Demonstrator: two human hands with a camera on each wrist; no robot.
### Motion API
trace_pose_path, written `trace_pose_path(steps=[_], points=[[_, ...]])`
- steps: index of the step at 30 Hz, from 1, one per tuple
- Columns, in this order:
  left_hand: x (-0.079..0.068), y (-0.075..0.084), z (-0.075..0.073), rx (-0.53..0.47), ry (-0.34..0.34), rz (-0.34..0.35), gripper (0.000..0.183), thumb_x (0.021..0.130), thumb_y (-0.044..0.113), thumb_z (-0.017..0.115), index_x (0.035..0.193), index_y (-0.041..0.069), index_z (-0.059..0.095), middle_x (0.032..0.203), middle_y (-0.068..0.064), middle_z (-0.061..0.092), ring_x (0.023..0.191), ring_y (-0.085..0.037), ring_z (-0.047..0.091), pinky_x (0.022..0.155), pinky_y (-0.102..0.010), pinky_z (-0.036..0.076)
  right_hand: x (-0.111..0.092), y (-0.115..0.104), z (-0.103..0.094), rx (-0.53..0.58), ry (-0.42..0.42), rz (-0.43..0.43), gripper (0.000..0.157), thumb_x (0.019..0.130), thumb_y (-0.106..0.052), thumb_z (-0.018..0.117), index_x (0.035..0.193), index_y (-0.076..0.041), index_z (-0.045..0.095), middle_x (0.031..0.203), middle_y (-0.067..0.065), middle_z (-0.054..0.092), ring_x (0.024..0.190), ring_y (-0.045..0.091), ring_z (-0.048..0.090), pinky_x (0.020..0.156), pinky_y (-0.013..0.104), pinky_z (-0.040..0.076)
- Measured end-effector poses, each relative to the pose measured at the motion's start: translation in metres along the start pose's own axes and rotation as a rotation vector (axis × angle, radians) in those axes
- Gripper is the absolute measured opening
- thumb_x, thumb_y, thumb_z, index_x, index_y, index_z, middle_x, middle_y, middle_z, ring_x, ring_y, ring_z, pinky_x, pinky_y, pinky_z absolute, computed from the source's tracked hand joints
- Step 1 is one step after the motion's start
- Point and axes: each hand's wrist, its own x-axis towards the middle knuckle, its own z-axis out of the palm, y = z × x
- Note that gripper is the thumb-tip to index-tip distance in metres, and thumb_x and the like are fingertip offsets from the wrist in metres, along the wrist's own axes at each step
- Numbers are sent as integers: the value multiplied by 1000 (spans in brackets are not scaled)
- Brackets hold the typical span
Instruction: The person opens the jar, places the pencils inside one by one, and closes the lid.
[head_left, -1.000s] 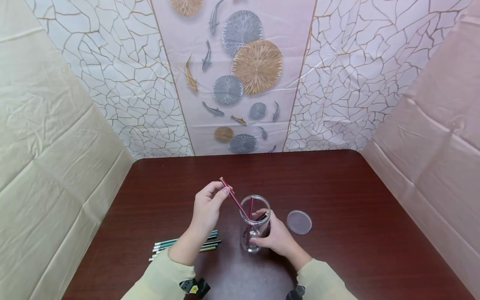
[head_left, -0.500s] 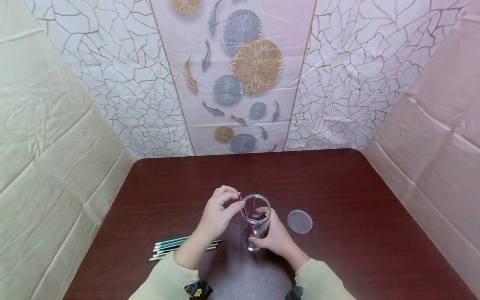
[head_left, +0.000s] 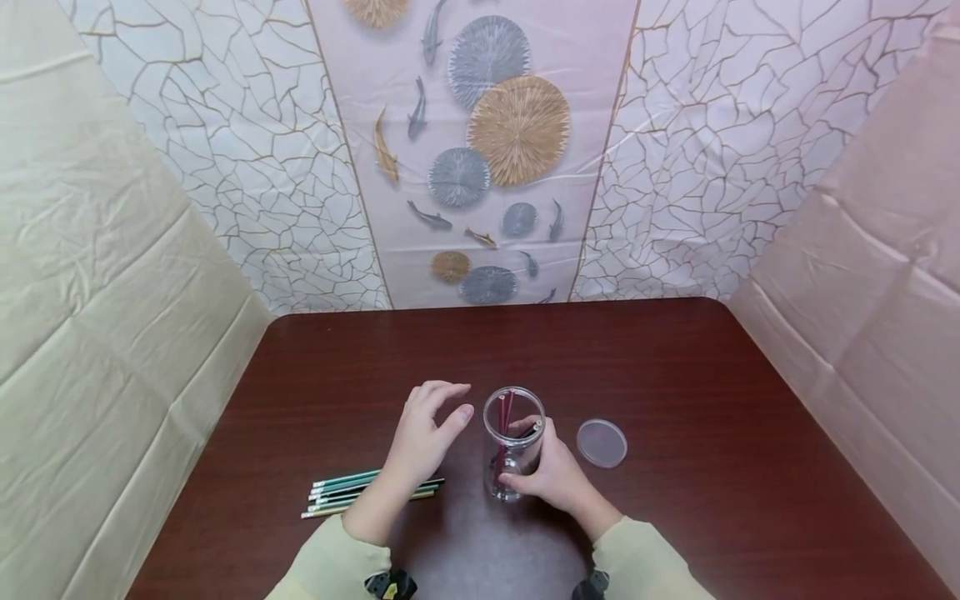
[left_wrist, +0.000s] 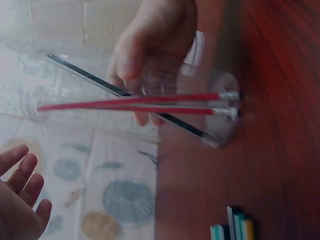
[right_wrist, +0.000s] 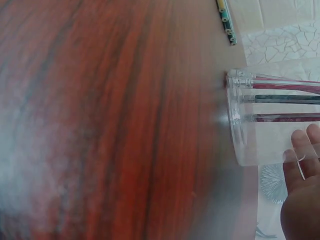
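A clear jar (head_left: 529,457) stands upright on the table, and my right hand (head_left: 557,473) grips its side. Inside lean two red pencils (left_wrist: 135,101) and a black pencil (left_wrist: 85,76), their eraser ends at the bottom. My left hand (head_left: 422,429) hovers just left of the jar's mouth, thumb and fingers apart, holding nothing. Below it, partly behind the left forearm, several green, black and yellowish pencils (head_left: 333,492) lie side by side on the tabletop.
A round translucent lid (head_left: 602,443) lies flat to the right of the jar. The dark reddish-brown table (head_left: 675,367) ends at a patterned backdrop (head_left: 517,217), with pale cloth on both sides.
My left hand lowered a red pencil into the jar, let go of it and drew back left. The right hand has stayed on the jar.
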Motion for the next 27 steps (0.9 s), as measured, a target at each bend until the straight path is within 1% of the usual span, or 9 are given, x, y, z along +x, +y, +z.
trace_pose_path(steps=[3, 5, 8, 12, 15, 19, 22, 27], points=[[-5, -11, 0, -8, -45, -38, 28, 89, 27, 62, 112, 11, 67, 107, -1, 61, 102, -21, 50, 82, -45, 43, 0, 4, 1, 6, 10, -15, 77, 59, -19, 88, 119, -12, 41, 113, -4, 59, 93, 8, 59, 82, 29, 45], [-9, -21, 0, 12, -83, -59, 27, 89, 28, 62, 111, 13, 67, 106, 1, 61, 101, -20, 51, 80, -43, 44, 0, 4, 1, -2, 14, -32, 77, 59, -20, 88, 120, -12, 41, 112, -6, 59, 93, 9, 59, 82, 30, 45], [-15, -36, 0, 62, -136, -78, 27, 90, 32, 61, 109, 14, 68, 105, 2, 61, 101, -20, 52, 82, -42, 43, 1, 5, 2, -20, 13, -49, 83, 59, -21, 88, 125, -10, 40, 113, -5, 59, 98, 10, 58, 86, 32, 44], [-21, -54, -1, 143, -197, -95, 31, 89, 36, 61, 110, 13, 68, 106, 1, 61, 100, -19, 52, 86, -43, 40, 2, 4, 2, -30, 9, -49, 87, 58, -21, 88, 130, -13, 40, 113, -4, 60, 102, 11, 57, 90, 34, 43], [-24, -66, -1, 195, -247, -77, 30, 88, 33, 64, 110, 13, 68, 104, -1, 62, 97, -18, 52, 86, -45, 40, 1, 3, 1, -34, 8, -37, 82, 58, -22, 88, 127, -16, 44, 111, -5, 60, 99, 10, 57, 87, 33, 44], [-27, -82, -1, 250, -308, -24, 29, 85, 27, 68, 109, 12, 69, 100, -1, 62, 94, -18, 53, 85, -45, 39, 1, 3, 0, -49, 3, -32, 80, 58, -22, 89, 124, -15, 45, 111, -7, 60, 99, 8, 57, 87, 32, 44], [-30, -93, -1, 283, -346, -5, 30, 84, 28, 70, 109, 12, 70, 99, 1, 61, 94, -18, 52, 84, -44, 38, 0, 2, -1, -47, -3, -31, 81, 58, -22, 88, 125, -13, 44, 114, -7, 60, 102, 8, 57, 89, 32, 43], [-36, -111, -6, 316, -386, 0, 36, 81, 33, 73, 112, 15, 69, 101, 3, 58, 95, -19, 51, 83, -43, 37, 0, 2, -4, -48, -18, -37, 82, 60, -22, 88, 127, -11, 43, 117, -8, 60, 102, 9, 57, 89, 33, 43]])
